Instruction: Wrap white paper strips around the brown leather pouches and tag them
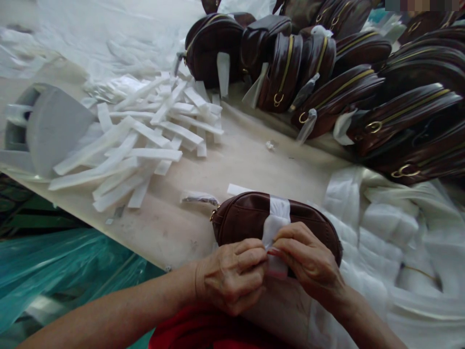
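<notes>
A dark brown oval bag (240, 218) lies on the table right in front of me. Around its middle runs a white wrapping strip (279, 207). My left hand (236, 274) pinches the strip near the bag's lower edge, its fingers curled closed. Close against it, my right hand (308, 259) also has thumb and fingertips closed on the strip. The exact spot where the fingertips meet is partly hidden. A plastic-wrapped zipper pull (199, 198) sticks out from the bag's left end. Another white strip (240, 189) shows just behind the bag.
A loose pile of white strips (145, 140) lies to the left, beside a grey tape dispenser (58, 128). Several brown bags with gold zippers (279, 72) stand at the back right. White plastic wrapping (381, 232) covers the right side; teal plastic (83, 271) hangs below the table edge.
</notes>
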`<state>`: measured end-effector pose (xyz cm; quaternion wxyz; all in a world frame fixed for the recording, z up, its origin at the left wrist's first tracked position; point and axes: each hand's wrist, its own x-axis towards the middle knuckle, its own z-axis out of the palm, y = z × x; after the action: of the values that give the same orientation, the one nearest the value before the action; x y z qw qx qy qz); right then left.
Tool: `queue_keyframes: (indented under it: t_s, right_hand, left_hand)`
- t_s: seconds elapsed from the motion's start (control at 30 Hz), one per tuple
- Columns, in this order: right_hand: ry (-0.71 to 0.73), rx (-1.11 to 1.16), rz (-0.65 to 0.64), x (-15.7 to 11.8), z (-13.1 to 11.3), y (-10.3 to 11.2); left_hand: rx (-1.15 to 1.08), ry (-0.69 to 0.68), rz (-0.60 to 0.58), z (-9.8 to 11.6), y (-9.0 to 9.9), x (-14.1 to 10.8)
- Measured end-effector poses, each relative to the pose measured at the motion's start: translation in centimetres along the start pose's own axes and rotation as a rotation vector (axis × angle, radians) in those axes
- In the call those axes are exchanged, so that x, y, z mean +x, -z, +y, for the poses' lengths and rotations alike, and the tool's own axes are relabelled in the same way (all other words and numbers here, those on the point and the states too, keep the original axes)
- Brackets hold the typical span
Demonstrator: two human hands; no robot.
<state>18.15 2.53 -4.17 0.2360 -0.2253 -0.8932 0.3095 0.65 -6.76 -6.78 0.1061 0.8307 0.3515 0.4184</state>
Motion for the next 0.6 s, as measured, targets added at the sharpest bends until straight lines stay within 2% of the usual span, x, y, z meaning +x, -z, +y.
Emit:
queue_keyframes:
  t_s: [0.13,0.27,0.43,0.6]
  right_hand:
    - [-0.066,-0.045,0.028,-0.2,0.0,-0.4]
    - [-0.064,-0.036,0.015,-0.1,-0.1,-0.6]
    - [-0.052,-0.026,0.035,0.0,0.0,-0.7]
    - [-0.040,-0.031,0.091,-0.2,0.1,-1.1]
  left_hand:
    - [0.012,-0.001,0.020,0.2,-0.2,-0.1]
    - [0.018,0.047,0.061,0.6,-0.5,-0.3]
    - [0.248,-0.020,-0.064,0.7,-1.0,-0.5]
    - [0.366,-0.082,-0.099,0.7,-1.2,-0.4]
